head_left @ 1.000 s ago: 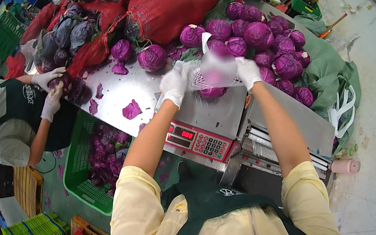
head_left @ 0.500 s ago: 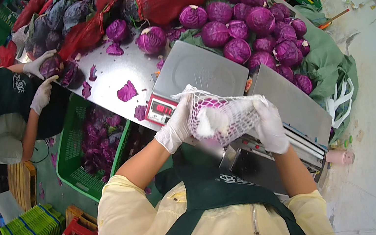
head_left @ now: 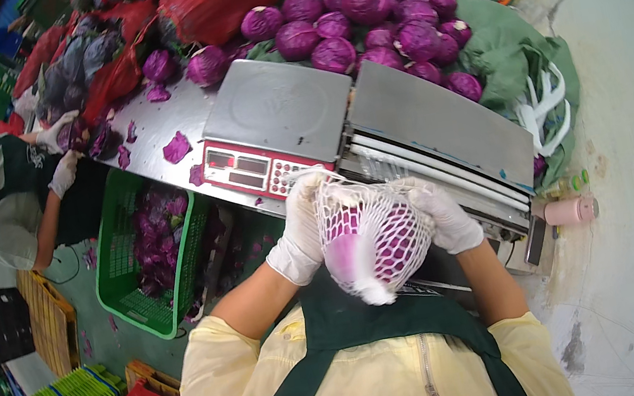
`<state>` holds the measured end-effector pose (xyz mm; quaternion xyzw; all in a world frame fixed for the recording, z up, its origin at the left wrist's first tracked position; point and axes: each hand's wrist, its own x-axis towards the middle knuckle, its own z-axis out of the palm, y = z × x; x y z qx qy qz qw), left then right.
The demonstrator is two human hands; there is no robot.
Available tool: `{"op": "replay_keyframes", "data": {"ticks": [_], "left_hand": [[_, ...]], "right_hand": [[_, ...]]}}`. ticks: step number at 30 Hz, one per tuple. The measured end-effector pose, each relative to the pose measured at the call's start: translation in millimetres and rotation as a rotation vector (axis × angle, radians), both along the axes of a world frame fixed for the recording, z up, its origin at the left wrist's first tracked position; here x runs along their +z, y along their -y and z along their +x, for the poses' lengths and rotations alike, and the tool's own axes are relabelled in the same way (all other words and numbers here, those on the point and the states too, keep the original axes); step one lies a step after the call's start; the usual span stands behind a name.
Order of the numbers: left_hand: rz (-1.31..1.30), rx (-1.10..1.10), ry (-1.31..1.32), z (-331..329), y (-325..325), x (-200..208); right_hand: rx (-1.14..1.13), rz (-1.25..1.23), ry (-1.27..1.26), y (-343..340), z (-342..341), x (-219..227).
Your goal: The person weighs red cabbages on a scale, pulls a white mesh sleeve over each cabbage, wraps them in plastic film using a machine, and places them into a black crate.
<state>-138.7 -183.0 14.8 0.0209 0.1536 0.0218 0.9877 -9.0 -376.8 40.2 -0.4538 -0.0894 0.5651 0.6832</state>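
A purple cabbage (head_left: 344, 256) hangs in front of my apron, wrapped in a white foam net (head_left: 393, 227). My left hand (head_left: 304, 229), in a white glove, grips the net's upper left edge beside the cabbage. On the other side, my gloved right hand (head_left: 444, 214) is closed on the net's upper right; some of its fingers are behind the mesh. A white tuft of the net dangles below the cabbage. Just beyond my hands stands a weighing scale (head_left: 277, 108) with a bare steel plate and a red-edged panel. Right of it is a wrapping machine (head_left: 441, 135) with long rollers.
Purple cabbages (head_left: 369, 5) are heaped on green cloth behind the scale. Red mesh sacks (head_left: 242, 1) lie along the back. A green crate (head_left: 129, 301) of trimmed leaves stands at left, near a co-worker's gloved hands (head_left: 65, 173) at another cabbage. A pink bottle (head_left: 571, 212) is at right.
The netted cabbage has come down toward my chest, away from the scale, and the net now spreads round it. Both hands stay on the net. My view has shifted, showing the scale's panel.
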Motion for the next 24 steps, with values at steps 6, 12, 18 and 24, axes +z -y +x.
{"op": "replay_keyframes", "data": {"ticks": [6,12,18,24], "left_hand": [[0.061,0.087,0.160,19,80,-10],[0.460,0.025,0.111,44,98,3],[1.169,0.103,0.069,107,114,59],[1.040,-0.026,0.084,227,120,41]], "right_hand": [[-0.285,0.049,-0.033,83,-55,-20],[-0.360,0.365,-0.070,126,-17,-7],[-0.441,0.197,-0.034,111,83,25],[-0.712,0.001,0.731,69,158,22]]}}
